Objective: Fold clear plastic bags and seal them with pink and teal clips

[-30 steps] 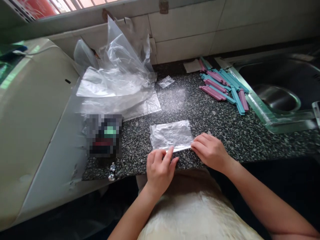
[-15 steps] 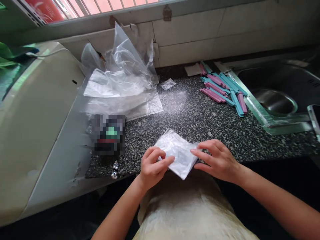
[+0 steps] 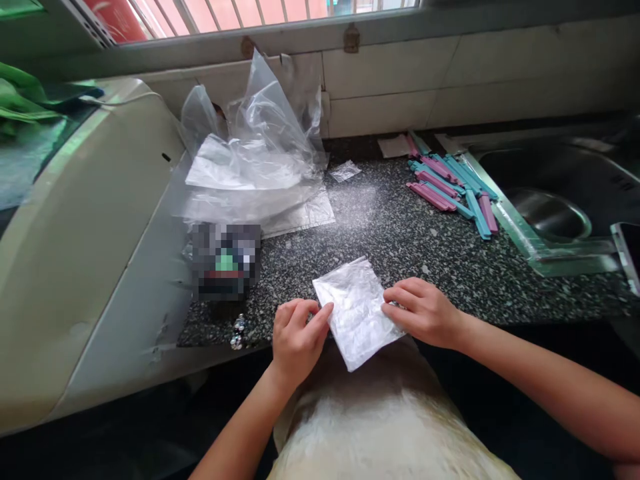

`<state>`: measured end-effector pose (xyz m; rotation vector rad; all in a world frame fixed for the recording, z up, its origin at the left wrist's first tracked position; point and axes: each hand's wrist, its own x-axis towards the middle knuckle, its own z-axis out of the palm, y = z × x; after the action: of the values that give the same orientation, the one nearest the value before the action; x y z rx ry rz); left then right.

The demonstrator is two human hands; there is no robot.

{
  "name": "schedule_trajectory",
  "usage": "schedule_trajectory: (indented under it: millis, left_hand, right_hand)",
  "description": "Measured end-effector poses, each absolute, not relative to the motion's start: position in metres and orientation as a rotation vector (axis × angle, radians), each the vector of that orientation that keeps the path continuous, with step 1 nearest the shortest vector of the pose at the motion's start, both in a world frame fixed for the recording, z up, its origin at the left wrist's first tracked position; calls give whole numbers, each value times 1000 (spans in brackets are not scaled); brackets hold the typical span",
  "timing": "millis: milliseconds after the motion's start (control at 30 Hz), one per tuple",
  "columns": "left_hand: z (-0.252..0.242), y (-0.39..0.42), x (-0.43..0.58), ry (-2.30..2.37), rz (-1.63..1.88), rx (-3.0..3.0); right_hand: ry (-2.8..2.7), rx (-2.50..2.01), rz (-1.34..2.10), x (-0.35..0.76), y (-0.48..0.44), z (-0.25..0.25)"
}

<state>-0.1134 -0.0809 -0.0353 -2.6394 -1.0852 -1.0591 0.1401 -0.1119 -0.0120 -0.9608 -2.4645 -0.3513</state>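
Note:
A folded clear plastic bag [image 3: 357, 317], flattened into a rough square, lies at the front edge of the speckled counter with one corner jutting over it. My left hand [image 3: 301, 333] pinches its left edge between thumb and curled fingers. On the opposite side, my right hand [image 3: 423, 310] grips the right edge, thumb below and fingers above. Farther back on the left rests a loose heap of plastic bags [image 3: 255, 167]. A small crumpled piece of plastic [image 3: 345, 171] lies just right of that heap.
Pink and blue bag clips [image 3: 453, 183] are piled near the sink [image 3: 520, 233] on the right. A blurred-out dark item [image 3: 226, 260] and a shiny beaded object [image 3: 239, 332] sit at the left. A cream appliance [image 3: 95, 220] borders the counter's left side.
The folded bag has turned and its corner has shifted left. My right fingers, spread apart before, have closed on its right edge. The whole view has swung slightly.

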Motion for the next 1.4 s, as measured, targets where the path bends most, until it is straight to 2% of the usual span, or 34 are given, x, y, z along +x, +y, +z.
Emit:
schedule_trajectory:
  millis: [333,600,933,1067,1233,1400]
  left_hand:
    - [-36,-66,-114,-1043,-1090,-2942]
    - [-37,-68,-118,-1017,-1106,-2908]
    - [-28,-73,-113,-1457,-1096,-3043]
    - [-29,-74,-109,-1600,-1156,-3006]
    - [-30,-74,-102,-1730,-1006,-2891]
    - [-32,-75,-96,-1753,-868,-2719]
  right_hand:
    - [-2507,-1030,-167,145,-91,-17]
    - [-2436,-1064,103,145,-82,-24]
    - [-2217,-1255,660,141,-80,-11]
    - [-2168,-1359,674,137,-83,-6]
    - [-2148,-1536,647,136,-89,-5]
    - [-2213,-1746,419,131,-93,-7]
